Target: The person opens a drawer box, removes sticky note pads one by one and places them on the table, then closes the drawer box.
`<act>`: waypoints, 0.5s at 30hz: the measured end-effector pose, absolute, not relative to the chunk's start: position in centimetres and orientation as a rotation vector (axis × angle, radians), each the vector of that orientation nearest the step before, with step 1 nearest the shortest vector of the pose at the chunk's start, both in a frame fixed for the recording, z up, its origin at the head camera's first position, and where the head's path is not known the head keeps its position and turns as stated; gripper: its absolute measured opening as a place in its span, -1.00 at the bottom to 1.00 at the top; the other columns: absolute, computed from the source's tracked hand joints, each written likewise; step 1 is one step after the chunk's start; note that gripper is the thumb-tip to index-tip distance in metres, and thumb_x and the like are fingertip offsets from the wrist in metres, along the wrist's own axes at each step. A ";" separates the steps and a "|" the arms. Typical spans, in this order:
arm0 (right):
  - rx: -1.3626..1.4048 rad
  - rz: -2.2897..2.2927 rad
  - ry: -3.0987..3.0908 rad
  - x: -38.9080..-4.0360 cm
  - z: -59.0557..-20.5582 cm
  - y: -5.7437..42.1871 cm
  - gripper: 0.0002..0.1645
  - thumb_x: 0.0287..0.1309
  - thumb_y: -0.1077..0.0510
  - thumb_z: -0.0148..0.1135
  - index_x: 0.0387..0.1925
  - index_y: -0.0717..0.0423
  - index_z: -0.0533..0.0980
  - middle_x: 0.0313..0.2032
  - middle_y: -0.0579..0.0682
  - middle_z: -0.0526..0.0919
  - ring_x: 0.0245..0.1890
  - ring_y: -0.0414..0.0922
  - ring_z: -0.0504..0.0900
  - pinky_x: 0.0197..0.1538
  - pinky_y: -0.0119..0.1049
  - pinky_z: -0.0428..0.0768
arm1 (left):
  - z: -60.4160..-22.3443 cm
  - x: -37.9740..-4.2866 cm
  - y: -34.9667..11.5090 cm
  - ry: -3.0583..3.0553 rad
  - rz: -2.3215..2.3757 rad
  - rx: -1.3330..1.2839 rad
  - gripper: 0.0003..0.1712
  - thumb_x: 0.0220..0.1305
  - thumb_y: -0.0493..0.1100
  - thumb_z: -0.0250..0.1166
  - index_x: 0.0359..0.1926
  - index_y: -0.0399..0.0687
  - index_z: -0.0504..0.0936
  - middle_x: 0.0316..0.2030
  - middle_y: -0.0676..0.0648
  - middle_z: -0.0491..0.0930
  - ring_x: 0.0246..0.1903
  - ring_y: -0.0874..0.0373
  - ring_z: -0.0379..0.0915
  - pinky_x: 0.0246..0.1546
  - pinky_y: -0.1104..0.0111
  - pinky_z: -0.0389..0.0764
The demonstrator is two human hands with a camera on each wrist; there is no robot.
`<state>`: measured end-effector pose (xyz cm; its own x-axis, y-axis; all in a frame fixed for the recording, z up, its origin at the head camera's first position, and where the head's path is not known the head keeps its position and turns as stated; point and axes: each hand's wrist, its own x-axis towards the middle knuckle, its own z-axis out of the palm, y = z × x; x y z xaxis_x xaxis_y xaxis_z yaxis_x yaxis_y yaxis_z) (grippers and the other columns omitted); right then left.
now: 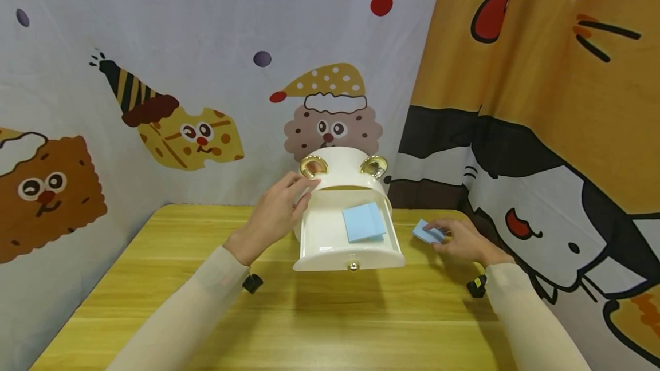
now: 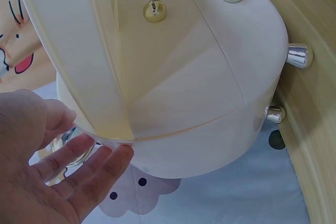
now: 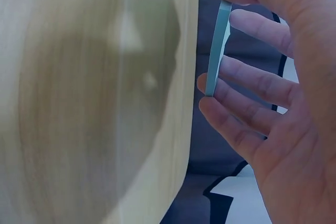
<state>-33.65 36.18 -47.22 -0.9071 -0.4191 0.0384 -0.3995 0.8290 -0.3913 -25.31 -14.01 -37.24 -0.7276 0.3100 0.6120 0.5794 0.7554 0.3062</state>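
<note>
A white bear-shaped drawer organizer (image 1: 346, 166) with gold ears stands on the wooden table, its upper drawer (image 1: 321, 228) pulled out. Inside that drawer lies a light blue sticky note pad (image 1: 363, 222). My left hand (image 1: 275, 210) is at the organizer's left side, fingers loosely extended. In the left wrist view, its fingertips (image 2: 124, 153) rest at the rounded edge beside the drawer. To the right of the organizer, my right hand (image 1: 460, 239) pinches a second blue sticky note pad (image 1: 427, 232). The right wrist view shows this pad (image 3: 217, 51) edge-on between thumb and fingers.
Two lower compartments with gold knobs (image 2: 155, 10) show below the pulled-out drawer. Silvery feet (image 2: 299, 56) support the organizer on the wooden table (image 1: 206, 302). Behind it hangs a white cartoon-print curtain (image 1: 206, 33), with an orange printed curtain (image 1: 541, 85) along the right side.
</note>
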 end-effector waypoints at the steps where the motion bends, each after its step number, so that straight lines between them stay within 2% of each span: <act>1: -0.669 -0.613 2.952 -33.7 -47.3 36.2 -0.50 0.42 0.05 0.63 0.34 -0.04 0.79 0.40 0.35 0.76 0.24 0.34 0.82 0.28 0.40 0.80 | -37.3 -25.3 -14.0 -2.412 -0.666 -0.670 -0.58 0.67 -0.26 0.45 0.44 -0.06 0.80 0.09 -0.16 0.75 -0.32 0.10 0.57 -0.38 0.33 0.61; 7: -0.658 -0.581 2.947 -33.9 -48.0 36.2 -0.51 0.44 0.03 0.62 0.32 0.00 0.79 0.38 0.34 0.77 0.18 0.23 0.81 0.22 0.31 0.82 | -37.3 -25.4 -14.1 -2.419 -0.672 -0.673 -0.58 0.68 -0.26 0.45 0.45 -0.05 0.80 0.08 -0.15 0.74 -0.31 0.10 0.56 -0.37 0.34 0.61; 15: -0.605 -0.593 2.932 -34.0 -48.7 36.3 -0.53 0.45 0.01 0.62 0.31 -0.01 0.80 0.35 0.31 0.79 0.03 0.06 0.73 0.11 0.08 0.75 | -37.3 -25.4 -14.1 -2.413 -0.676 -0.670 -0.58 0.68 -0.26 0.45 0.45 -0.05 0.80 0.07 -0.15 0.75 -0.30 0.11 0.56 -0.37 0.34 0.61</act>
<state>-34.01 36.34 -48.65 -0.9175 -0.3976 -0.0086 -0.3630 0.8462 -0.3902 -25.40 -14.10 -37.27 -0.7300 0.3098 0.6092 0.5811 0.7505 0.3148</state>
